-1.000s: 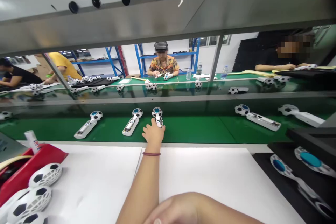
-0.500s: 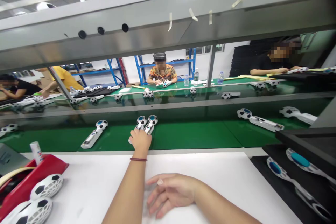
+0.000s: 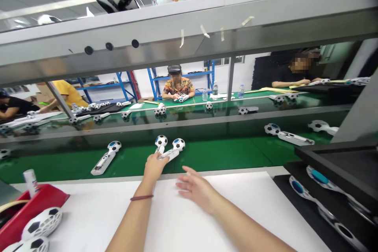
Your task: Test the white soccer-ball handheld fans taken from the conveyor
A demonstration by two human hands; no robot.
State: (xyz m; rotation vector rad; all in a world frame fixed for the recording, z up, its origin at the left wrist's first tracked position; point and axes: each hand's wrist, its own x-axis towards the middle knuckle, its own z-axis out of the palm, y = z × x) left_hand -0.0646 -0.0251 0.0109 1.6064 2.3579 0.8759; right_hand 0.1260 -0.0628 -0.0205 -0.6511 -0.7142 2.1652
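My left hand [image 3: 154,167] is over the green conveyor belt, its fingers closed on the handle of a white piece with a soccer-ball head [image 3: 178,145]. A second such piece [image 3: 161,141] is right beside it, its lower handle hidden by my hand; whether I grip this one too I cannot tell. My right hand [image 3: 196,189] hovers above the white work surface near the belt edge, open, fingers spread and holding nothing. Another soccer-ball-headed piece [image 3: 106,158] with an open-faced handle lies on the belt to the left.
A red bin [image 3: 44,204] and soccer-patterned shells [image 3: 43,223] stand at left. On the right, black trays [image 3: 330,157] hold white parts with blue discs. A metal shelf beam [image 3: 159,39] crosses overhead. Across the belt [image 3: 218,153], several people sit working.
The right piece has turned in my left hand, its head swinging rightward, away from the other piece. My right hand has moved up and forward towards the belt. The view has shifted slightly.
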